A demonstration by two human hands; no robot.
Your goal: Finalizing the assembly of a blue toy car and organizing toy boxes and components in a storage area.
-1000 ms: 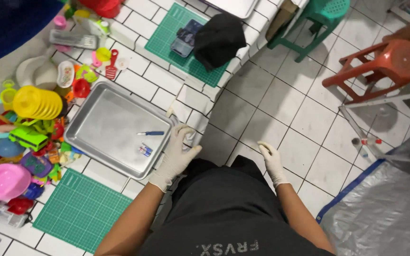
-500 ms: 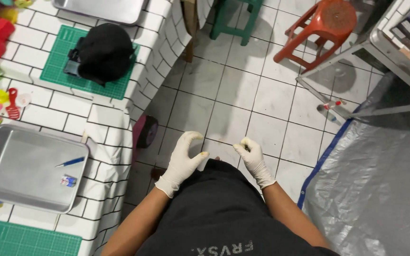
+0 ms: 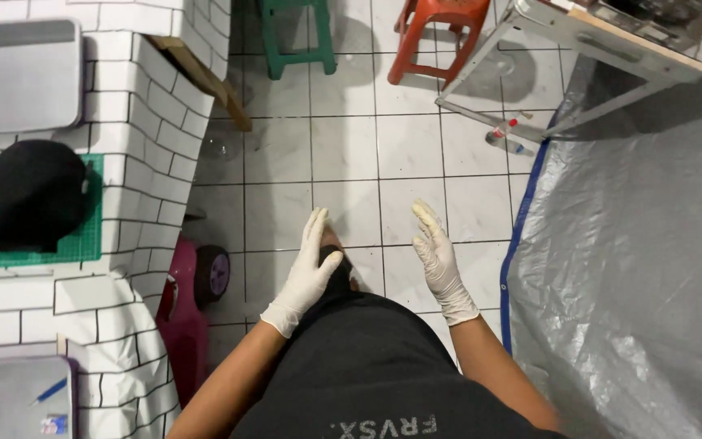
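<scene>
Gloves (image 3: 284, 310), white, probably thin, stretchy, easily torn; best pinched at the cuff. Left hand (image 3: 309, 272), right hand (image 3: 439, 258): both open, empty.

Both hands gloved, held out in front, empty. Left hand (image 3: 309, 268) fingers straight, thumb out. Right hand (image 3: 438, 258) open, fingers slightly curled, just beside left.

Counter (image 3: 148, 122) left, tarp (image 3: 635, 268) right, hands between.

white tiled floor (image 3: 351, 146), stools, grey tarp (image 3: 635, 268), pink toy car (image 3: 188, 301)
</scene>
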